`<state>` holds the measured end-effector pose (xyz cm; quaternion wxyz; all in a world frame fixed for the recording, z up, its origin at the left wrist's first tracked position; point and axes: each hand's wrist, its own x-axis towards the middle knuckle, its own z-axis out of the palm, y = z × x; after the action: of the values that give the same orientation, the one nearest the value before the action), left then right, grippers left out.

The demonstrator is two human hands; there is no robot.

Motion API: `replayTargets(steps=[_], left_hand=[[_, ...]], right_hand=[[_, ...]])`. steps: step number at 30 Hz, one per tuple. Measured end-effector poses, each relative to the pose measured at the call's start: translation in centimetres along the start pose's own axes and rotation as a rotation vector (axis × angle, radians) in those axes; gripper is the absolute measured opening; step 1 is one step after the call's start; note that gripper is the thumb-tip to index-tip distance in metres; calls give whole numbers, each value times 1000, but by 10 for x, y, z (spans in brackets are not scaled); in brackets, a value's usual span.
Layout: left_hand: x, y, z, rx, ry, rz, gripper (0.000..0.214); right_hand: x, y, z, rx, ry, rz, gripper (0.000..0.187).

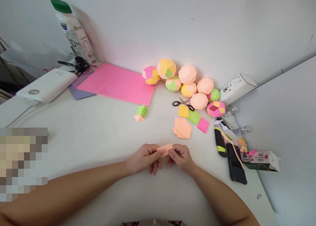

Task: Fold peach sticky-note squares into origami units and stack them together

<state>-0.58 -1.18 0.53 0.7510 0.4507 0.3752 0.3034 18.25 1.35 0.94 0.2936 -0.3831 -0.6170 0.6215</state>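
from my seat i see both hands meeting low over the white table (98, 130), just in front of the body. the left hand (144, 158) and the right hand (181, 157) each pinch one end of a small folded peach paper (165, 149), thumb on top and fingers curled beneath, so both are closed on it and it hangs between them, clear of the tabletop.

i judge this piece to be almost weightless, thin and easy to crease. it should bend at the lightest push and crumple or tear if squeezed hard, so i'd use a fingertip pinch, not a fist. the dry matte surface looks unlikely to slip. i'd take it at the short ends or along a folded edge, where the doubled layers are stiffer, and leave the middle free.

a loose stack of peach squares (182, 128) lies on the table beyond the hands. farther back are the scissors (183, 103) and a cluster of paper balls (187, 74) against the wall, with a pink sheet (118, 83) off to the left
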Motion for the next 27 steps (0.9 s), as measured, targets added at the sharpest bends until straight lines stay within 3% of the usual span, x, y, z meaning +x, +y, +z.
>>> replayTargets(steps=[5, 17, 27], left_hand=[[-1, 2, 0, -22, -15, 8, 46], [-1, 4, 3, 83, 34, 0, 29], [-4, 9, 2, 156, 6, -6, 23]], right_hand=[[0, -1, 0, -7, 11, 6, 32], [0, 2, -1, -52, 5, 36, 35], [0, -1, -1, -43, -157, 12, 19]])
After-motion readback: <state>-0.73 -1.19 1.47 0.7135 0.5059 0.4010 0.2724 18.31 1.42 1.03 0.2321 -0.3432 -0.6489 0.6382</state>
